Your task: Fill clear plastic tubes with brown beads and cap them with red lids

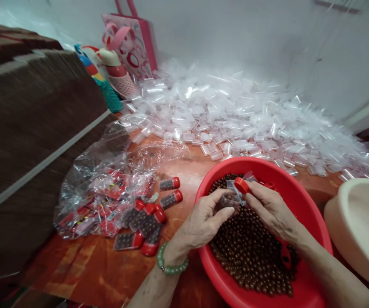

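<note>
Right forearm (pixel 335 269): crosses the near side of the red basin (pixel 309 218), right up close to my camera;
Left hand (pixel 205 218): I see thumb and fingers clamped on a clear container (pixel 229 202), up over the brown balls (pixel 251 252) in the basin;
Right hand (pixel 269 209): pinched together on a red cap (pixel 241 185), just beside the container; whether those two touch, I can't tell;
Red-capped packs (pixel 144 220): lying on the table (pixel 84 265), left of the basin;
Clear sleeves (pixel 229 124): heaped behind, along the wall (pixel 235 38).
</note>
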The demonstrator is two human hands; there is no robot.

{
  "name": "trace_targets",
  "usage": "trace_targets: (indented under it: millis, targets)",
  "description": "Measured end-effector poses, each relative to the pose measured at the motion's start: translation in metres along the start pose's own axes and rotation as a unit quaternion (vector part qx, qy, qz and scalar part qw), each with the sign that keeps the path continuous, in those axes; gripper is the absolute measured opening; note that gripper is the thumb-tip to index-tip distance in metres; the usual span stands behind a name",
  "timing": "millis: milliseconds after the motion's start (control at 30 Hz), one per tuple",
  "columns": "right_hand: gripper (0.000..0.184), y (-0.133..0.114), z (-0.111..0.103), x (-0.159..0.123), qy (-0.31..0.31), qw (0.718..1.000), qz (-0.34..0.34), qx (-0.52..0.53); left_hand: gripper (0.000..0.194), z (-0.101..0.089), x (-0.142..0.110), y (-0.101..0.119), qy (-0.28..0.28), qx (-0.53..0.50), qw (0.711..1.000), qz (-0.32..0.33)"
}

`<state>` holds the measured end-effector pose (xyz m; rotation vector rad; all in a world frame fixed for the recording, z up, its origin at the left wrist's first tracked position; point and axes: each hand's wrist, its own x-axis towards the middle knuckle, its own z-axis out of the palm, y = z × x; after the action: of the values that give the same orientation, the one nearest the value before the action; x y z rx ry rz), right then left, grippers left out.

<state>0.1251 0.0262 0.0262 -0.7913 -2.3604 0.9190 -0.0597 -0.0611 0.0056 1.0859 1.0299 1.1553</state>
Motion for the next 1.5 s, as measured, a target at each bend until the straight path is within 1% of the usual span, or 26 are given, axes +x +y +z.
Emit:
trace_targets:
  millis: [67,167,267,400,533,700,800,933,1000,1100,1167,1233,1300,1400,1433,1500]
  targets:
    - [0.037,-0.001,0.005,-0.003,0.012,0.996,-0.042,-0.075,0.037,0.0,0.001,0.0,0.002,0.011,1.0,0.004]
    - [0.045,0.0,0.009,-0.009,0.014,0.979,-0.075,-0.186,0.037,0.0,0.001,0.002,0.008,0.03,1.0,0.001]
    - [0.048,0.001,0.009,-0.012,-0.002,0.968,-0.087,-0.237,0.037,0.001,0.002,0.003,0.011,0.039,0.999,-0.005]
    - [0.054,0.002,0.009,-0.014,-0.011,0.964,-0.092,-0.25,0.036,0.002,0.001,0.004,0.001,0.039,0.999,-0.023]
    - [0.062,0.005,0.011,-0.015,-0.002,0.954,-0.116,-0.278,0.029,0.001,0.001,0.006,-0.007,0.085,0.996,-0.037]
    - [0.067,0.004,0.011,-0.016,-0.005,0.951,-0.14,-0.276,0.029,0.0,0.001,0.007,-0.002,0.059,0.998,-0.034]
    - [0.067,0.0,0.009,-0.015,-0.036,0.956,-0.136,-0.259,0.028,0.0,0.0,0.008,0.006,0.052,0.998,-0.029]
    - [0.069,-0.001,0.007,-0.015,-0.084,0.957,-0.142,-0.237,0.024,0.002,-0.002,0.006,0.022,0.083,0.996,-0.021]
    - [0.072,0.0,0.007,-0.016,-0.1,0.955,-0.142,-0.242,0.025,0.003,-0.002,0.005,0.034,0.095,0.995,-0.024]
    - [0.073,0.0,0.008,-0.018,-0.113,0.954,-0.132,-0.244,0.029,0.006,-0.001,0.004,0.055,0.078,0.995,-0.029]
    - [0.068,-0.003,0.005,-0.019,-0.117,0.962,-0.116,-0.217,0.031,0.007,0.0,0.004,0.06,0.05,0.996,-0.032]
    - [0.061,-0.007,0.0,-0.018,-0.112,0.977,-0.091,-0.158,0.03,0.006,0.0,0.004,0.054,0.018,0.998,-0.033]
    - [0.051,-0.009,-0.008,-0.016,-0.093,0.989,-0.068,-0.093,0.029,0.005,0.0,0.003,0.05,-0.012,0.998,-0.033]
    - [0.037,-0.007,-0.018,-0.013,-0.04,0.999,-0.005,0.009,0.029,0.003,0.0,0.001,0.054,-0.021,0.998,-0.032]
    - [0.034,-0.006,-0.02,-0.013,-0.018,0.998,0.027,0.052,0.029,0.003,0.0,0.001,0.054,-0.014,0.998,-0.029]
    - [0.031,-0.004,-0.018,-0.011,0.028,0.987,0.082,0.135,0.027,0.003,-0.001,0.002,0.05,0.016,0.998,-0.015]
